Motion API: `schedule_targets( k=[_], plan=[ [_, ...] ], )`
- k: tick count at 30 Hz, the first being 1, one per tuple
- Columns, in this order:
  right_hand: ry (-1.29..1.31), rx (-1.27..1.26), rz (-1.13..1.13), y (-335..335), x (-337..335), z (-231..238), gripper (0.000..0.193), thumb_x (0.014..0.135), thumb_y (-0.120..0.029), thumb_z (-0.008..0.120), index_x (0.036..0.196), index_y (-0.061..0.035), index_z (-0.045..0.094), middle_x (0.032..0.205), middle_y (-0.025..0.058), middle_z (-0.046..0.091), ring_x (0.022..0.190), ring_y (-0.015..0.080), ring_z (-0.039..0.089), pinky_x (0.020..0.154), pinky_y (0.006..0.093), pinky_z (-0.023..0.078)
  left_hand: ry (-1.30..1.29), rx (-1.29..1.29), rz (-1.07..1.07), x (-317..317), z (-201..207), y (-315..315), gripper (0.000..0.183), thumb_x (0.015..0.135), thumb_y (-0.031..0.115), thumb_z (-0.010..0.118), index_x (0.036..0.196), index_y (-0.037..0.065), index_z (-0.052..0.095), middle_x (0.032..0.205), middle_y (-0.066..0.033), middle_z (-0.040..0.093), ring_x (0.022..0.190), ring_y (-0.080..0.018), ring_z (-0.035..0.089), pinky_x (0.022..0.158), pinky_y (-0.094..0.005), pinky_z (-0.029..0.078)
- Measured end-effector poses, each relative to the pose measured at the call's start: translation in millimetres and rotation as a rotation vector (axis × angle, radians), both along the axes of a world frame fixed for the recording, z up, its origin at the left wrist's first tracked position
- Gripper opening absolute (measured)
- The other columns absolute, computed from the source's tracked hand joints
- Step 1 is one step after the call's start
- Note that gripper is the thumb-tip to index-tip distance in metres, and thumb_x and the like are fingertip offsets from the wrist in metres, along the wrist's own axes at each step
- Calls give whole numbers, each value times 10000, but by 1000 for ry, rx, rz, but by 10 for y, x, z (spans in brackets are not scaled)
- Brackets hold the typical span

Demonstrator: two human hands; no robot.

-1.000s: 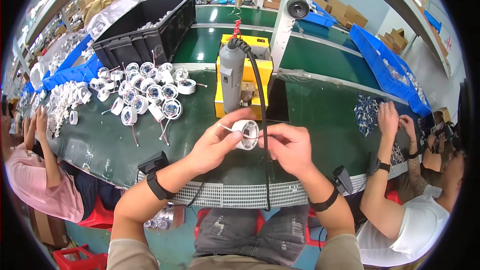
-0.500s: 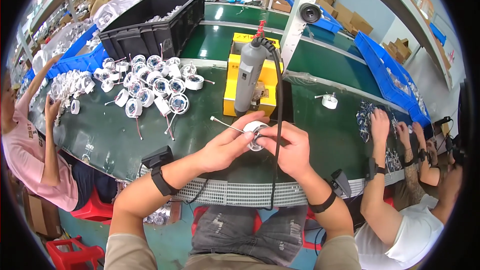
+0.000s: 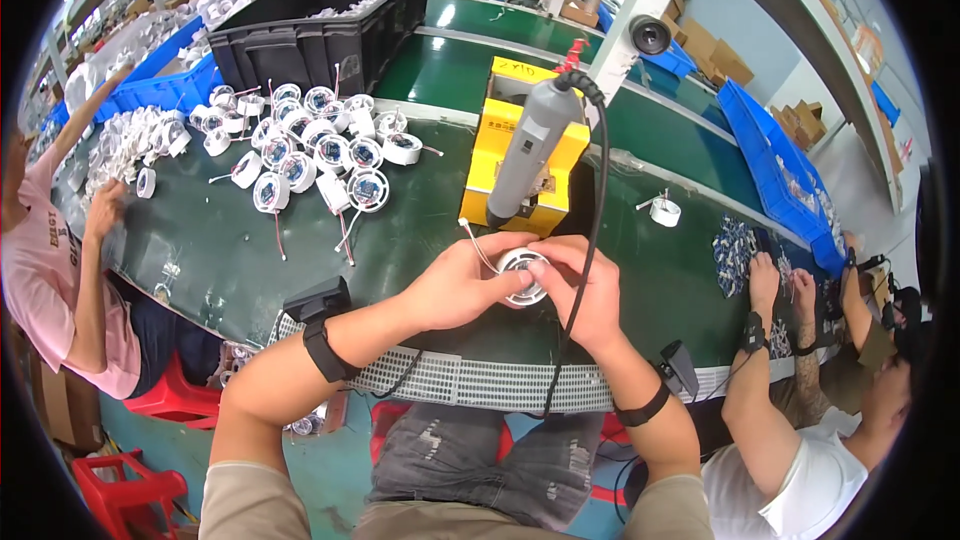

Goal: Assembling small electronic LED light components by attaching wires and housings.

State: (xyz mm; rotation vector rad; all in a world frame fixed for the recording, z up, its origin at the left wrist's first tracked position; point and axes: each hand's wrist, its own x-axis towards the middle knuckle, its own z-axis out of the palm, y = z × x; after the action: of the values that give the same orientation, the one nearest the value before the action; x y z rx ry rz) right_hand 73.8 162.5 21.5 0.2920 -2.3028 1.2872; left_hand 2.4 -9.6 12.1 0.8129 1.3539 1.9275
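Head view: on the left, many white rings lie in a loose pile (image 3: 333,152) on the green table (image 3: 420,180), most with a round board showing and some trailing leads; they look filled, though whether any needs more work I cannot tell. Near the middle, the left hand (image 3: 468,286) is closed on one ring (image 3: 523,261), its thumb on the rim and a thin wire (image 3: 480,248) standing up beside the fingers. The right hand (image 3: 580,285) meets it there, thumb pressed to the ring's face, fingers bent behind. This ring appears partway through, not yet set down. Farther right, a lone ring (image 3: 666,211) lies apart on its side. Around these, at far left, a co-worker's hand (image 3: 107,205) is by a heap of white pieces (image 3: 130,148); a black bin (image 3: 280,65) stands behind the pile. Just beyond the hands, a grey tool (image 3: 530,150) leans before a yellow stand (image 3: 490,155), crowding the space ahead, and its black cable (image 3: 602,190) crosses the right hand in view. At right are small blue parts (image 3: 733,252), another co-worker's hand (image 3: 765,282) and a blue bin (image 3: 765,160).
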Motion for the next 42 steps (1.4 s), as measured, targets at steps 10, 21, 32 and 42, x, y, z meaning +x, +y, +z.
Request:
schedule_targets(
  k=[10, 21, 32, 42],
  plan=[
    [-28, -104, -104, -381, -602, 307, 694, 740, -105, 761, 1315, 26, 396, 1149, 151, 597, 1040, 218, 602, 930, 353, 471, -6, -262, 85, -177, -226, 28, 356, 892, 50, 567, 1224, -75, 529, 1079, -156, 627, 907, -201, 664, 703, -294, 609],
    [449, -617, -141, -361, -1114, 447, 404, 958, -133, 412, 1335, -39, 300, 652, 74, 460, 476, 147, 458, 429, 286, 414, -131, -359, 93, -213, -203, 13, 331, 934, 37, 505, 1245, -75, 499, 1077, -130, 597, 926, -194, 637, 762, -316, 605],
    [432, -581, -126, -388, -1161, 376, 374, 953, -135, 445, 1290, -34, 316, 660, 78, 455, 472, 151, 456, 435, 287, 418, -191, -389, 126, -224, -141, 12, 358, 955, 48, 479, 1283, -94, 463, 1086, -160, 598, 909, -216, 650, 771, -304, 600],
    [497, -509, -76, -384, -1122, 307, 386, 950, -141, 436, 1291, -30, 293, 675, 80, 450, 488, 156, 461, 439, 293, 432, -194, -401, 144, -253, -112, -15, 345, 954, 52, 473, 1266, -96, 472, 1055, -163, 612, 857, -218, 665, 732, -299, 604]
  ],
)
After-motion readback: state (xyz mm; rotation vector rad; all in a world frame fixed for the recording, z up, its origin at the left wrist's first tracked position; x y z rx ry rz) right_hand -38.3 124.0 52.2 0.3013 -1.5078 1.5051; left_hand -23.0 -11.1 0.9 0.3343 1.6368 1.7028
